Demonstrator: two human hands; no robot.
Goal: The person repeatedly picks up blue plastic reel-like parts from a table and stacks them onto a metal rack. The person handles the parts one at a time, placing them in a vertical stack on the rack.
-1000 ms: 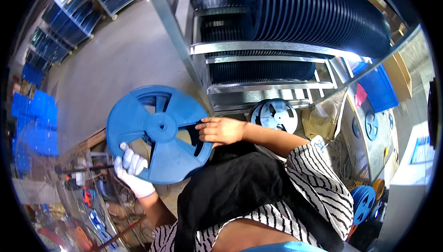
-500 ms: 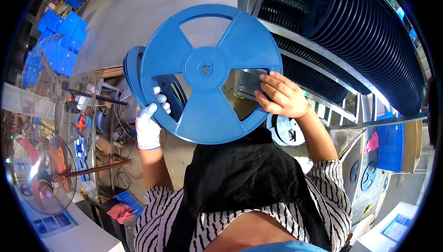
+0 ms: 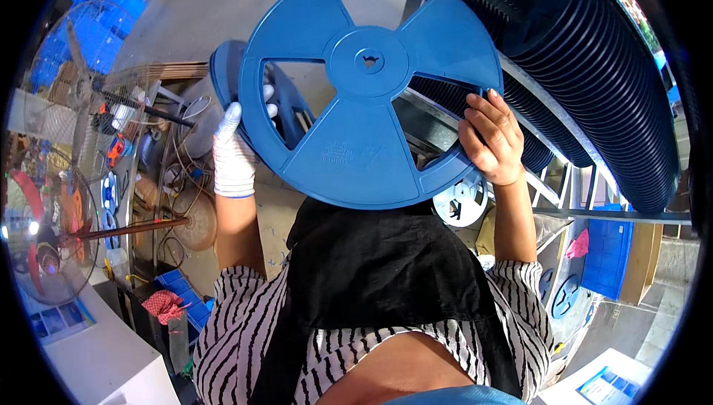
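A large blue plastic reel with wide cut-out windows and a small hub hole is held up in front of my chest. My left hand, in a white striped glove, grips its left rim, thumb in front and fingers showing through the window. Behind that edge, more blue discs stand close to the same hand; whether it holds them too is partly hidden. My bare right hand is closed round the right rim, fingertips at the edge of a window.
A metal rack packed with rows of dark discs fills the right. At left stand wire-caged fans and blue crates. A white reel lies below my right hand. A blue bin stands at the right.
Both hands have shifted the blue reel up and to the right in the picture. The reel has turned a little, and both hands keep hold of its rim.
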